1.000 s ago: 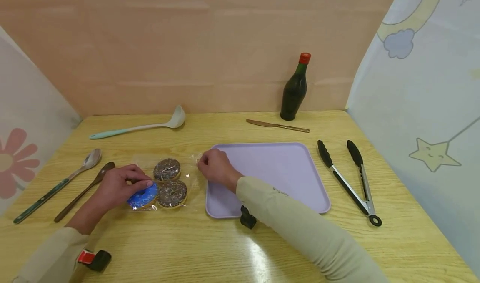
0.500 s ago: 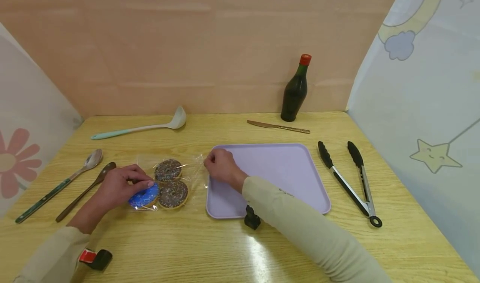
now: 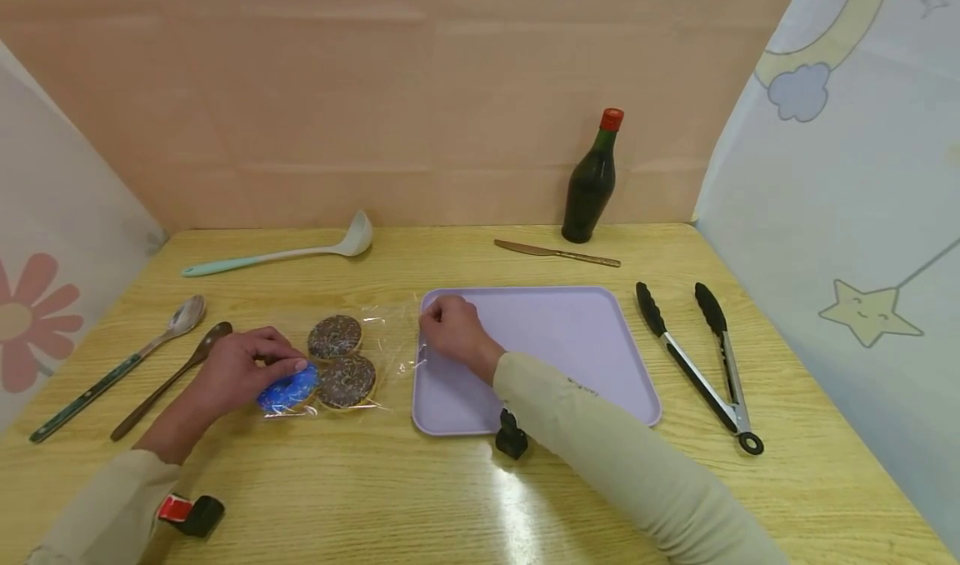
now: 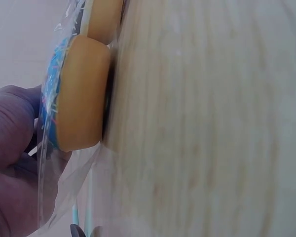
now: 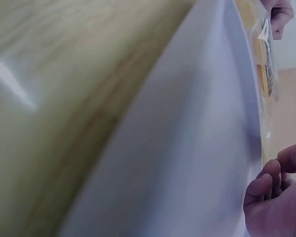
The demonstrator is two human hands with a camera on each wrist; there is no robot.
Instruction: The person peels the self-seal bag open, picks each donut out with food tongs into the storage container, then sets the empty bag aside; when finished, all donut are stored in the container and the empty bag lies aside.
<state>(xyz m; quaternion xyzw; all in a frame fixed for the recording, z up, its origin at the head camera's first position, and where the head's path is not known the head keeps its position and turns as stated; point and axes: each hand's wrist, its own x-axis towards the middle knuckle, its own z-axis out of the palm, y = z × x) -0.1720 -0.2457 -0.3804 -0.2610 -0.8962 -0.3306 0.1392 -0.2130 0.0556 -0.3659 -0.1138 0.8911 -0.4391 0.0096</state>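
A clear plastic bag (image 3: 390, 344) lies on the table with three doughnuts inside. One doughnut has blue icing (image 3: 288, 388); the other two have brown icing with sprinkles, a rear doughnut (image 3: 335, 337) and a front doughnut (image 3: 347, 382). My left hand (image 3: 240, 369) pinches the bag at its left side, thumb over the blue doughnut. In the left wrist view, film stretches across the blue doughnut (image 4: 81, 94) beside that hand (image 4: 15, 148). My right hand (image 3: 457, 329) pinches the bag's right end above the left edge of a lilac tray (image 3: 555, 340). Its fingertips are partly hidden in the head view.
At left lie a green-handled spoon (image 3: 112, 390) and a dark wooden spoon (image 3: 168, 386). A ladle (image 3: 300, 252) is behind the bag. Behind the tray are a knife (image 3: 555, 253) and a dark bottle (image 3: 591, 183). Spread tongs (image 3: 701, 365) lie right of the tray.
My right hand has moved right, drawing the bag's end over the tray's edge and stretching the film flatter. The left hand and doughnuts have stayed almost in place.
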